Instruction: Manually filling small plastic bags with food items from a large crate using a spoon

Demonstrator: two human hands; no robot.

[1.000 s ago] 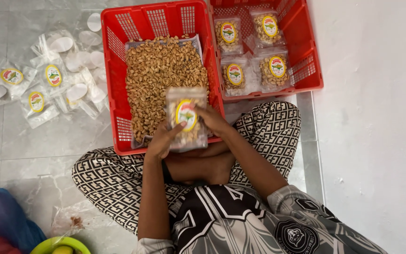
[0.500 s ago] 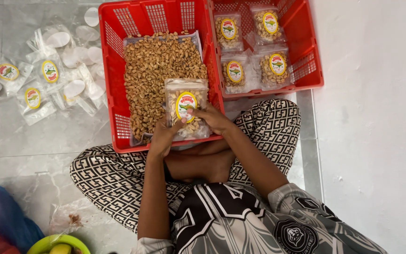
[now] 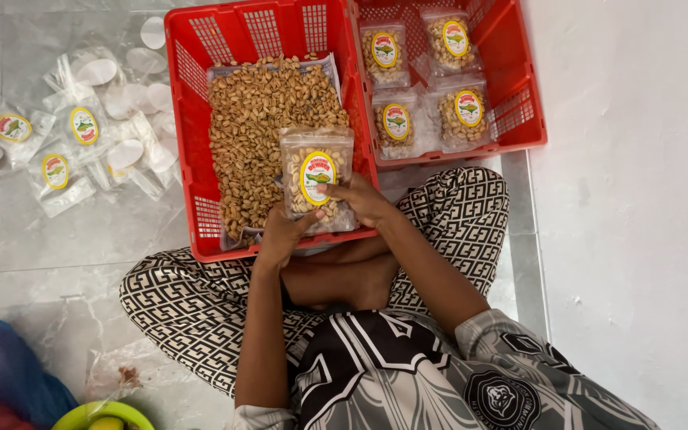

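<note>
I hold a clear plastic pouch of nuts (image 3: 316,171) with a yellow oval label upright over a red crate (image 3: 185,119). My left hand (image 3: 280,235) grips its lower left corner. My right hand (image 3: 360,199) grips its lower right side, thumb on the front. The crate under it is filled with loose roasted nuts (image 3: 260,119) lying on a plastic sheet.
A second red crate (image 3: 523,103) to the right holds several filled labelled pouches (image 3: 462,111). Empty labelled pouches (image 3: 81,127) lie scattered on the grey tiled floor at the left. A white wall (image 3: 639,199) runs along the right. A blue bag (image 3: 1,374) and a green bowl (image 3: 81,414) sit at bottom left.
The pouch has been raised a little and turned more upright over the nuts. Both hands have stayed at its lower edge.
</note>
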